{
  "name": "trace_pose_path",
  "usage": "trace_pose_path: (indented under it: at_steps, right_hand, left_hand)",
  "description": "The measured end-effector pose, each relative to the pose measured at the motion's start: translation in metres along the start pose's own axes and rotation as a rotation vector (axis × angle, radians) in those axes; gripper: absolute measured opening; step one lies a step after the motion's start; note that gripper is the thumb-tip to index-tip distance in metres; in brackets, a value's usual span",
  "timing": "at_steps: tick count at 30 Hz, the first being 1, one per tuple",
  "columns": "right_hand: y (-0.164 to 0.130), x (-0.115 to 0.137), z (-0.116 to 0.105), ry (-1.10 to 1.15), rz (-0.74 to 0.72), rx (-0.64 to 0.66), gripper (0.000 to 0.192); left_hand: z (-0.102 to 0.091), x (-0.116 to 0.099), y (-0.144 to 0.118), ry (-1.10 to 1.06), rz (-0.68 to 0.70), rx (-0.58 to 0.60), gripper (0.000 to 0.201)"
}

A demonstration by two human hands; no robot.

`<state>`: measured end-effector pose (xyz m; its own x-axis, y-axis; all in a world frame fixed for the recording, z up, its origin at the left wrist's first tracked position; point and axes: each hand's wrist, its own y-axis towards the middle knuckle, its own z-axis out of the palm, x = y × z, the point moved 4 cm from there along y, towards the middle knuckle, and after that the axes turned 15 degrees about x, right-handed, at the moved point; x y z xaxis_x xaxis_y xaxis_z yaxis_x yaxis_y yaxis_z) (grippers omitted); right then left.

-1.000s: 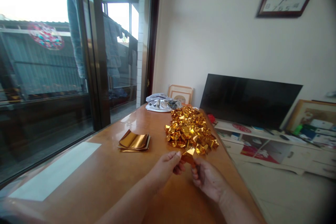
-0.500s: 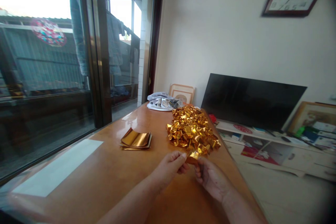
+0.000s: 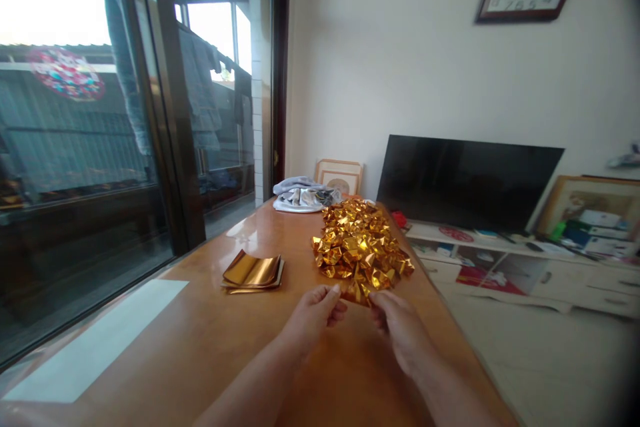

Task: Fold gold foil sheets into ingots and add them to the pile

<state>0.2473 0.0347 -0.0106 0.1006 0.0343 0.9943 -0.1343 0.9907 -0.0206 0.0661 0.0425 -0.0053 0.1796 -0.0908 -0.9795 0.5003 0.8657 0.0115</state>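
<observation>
Between my two hands is a small folded piece of gold foil paper (image 3: pixel 356 295), just in front of the pile. My left hand (image 3: pixel 316 312) pinches its left end between thumb and fingers. At its right end my right hand (image 3: pixel 397 320) is closed on it as well. Behind the hands, a heap of folded gold foil pieces (image 3: pixel 357 240) spreads along the table's right side. To the left lies a stack of gold foil sheets (image 3: pixel 254 270), its top sheet curling up. The held piece partly blends into the heap behind it.
The hands are over a glossy brown wooden table (image 3: pixel 240 340). A white paper strip (image 3: pixel 105 340) lies at its left edge beside the glass door (image 3: pixel 160 100). Folded cloth (image 3: pixel 303 195) sits at the far end. A television (image 3: pixel 465 180) stands on a white cabinet (image 3: pixel 555 283) beyond.
My hands have moved slightly apart, and the foil piece between them looks turned and sits lower against the heap. The camera view has shifted a little to the right.
</observation>
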Motion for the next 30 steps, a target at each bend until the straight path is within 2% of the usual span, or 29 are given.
trace_pose_path:
  at_steps: [4, 9, 13, 16, 21, 26, 30]
  right_hand:
    - [-0.006, 0.019, -0.004, -0.462, -0.197, -0.201, 0.034]
    - [-0.015, 0.031, 0.000, -0.860, -0.300, -0.281, 0.028]
    - [-0.019, 0.037, 0.004, -1.053, -0.336, -0.301, 0.025]
    - [-0.019, 0.039, 0.005, -1.118, -0.338, -0.294, 0.023]
    - [-0.021, 0.039, 0.013, -1.139, -0.346, -0.241, 0.023]
    - [-0.021, 0.036, 0.018, -1.013, -0.335, -0.139, 0.014]
    - [-0.018, 0.032, 0.014, -0.891, -0.358, -0.117, 0.020]
  left_hand:
    - [-0.006, 0.002, 0.000, 0.013, -0.037, -0.103, 0.052]
    - [-0.004, -0.002, -0.001, 0.072, -0.065, -0.124, 0.051]
    - [0.000, -0.006, -0.003, 0.167, -0.087, -0.085, 0.051]
    - [0.000, -0.004, -0.002, 0.322, -0.091, -0.078, 0.046]
    - [-0.012, 0.007, 0.003, 0.586, -0.059, -0.123, 0.029]
    - [-0.020, 0.013, 0.005, 0.560, -0.070, -0.163, 0.025]
    - [-0.017, 0.006, 0.001, 0.475, -0.106, -0.189, 0.025]
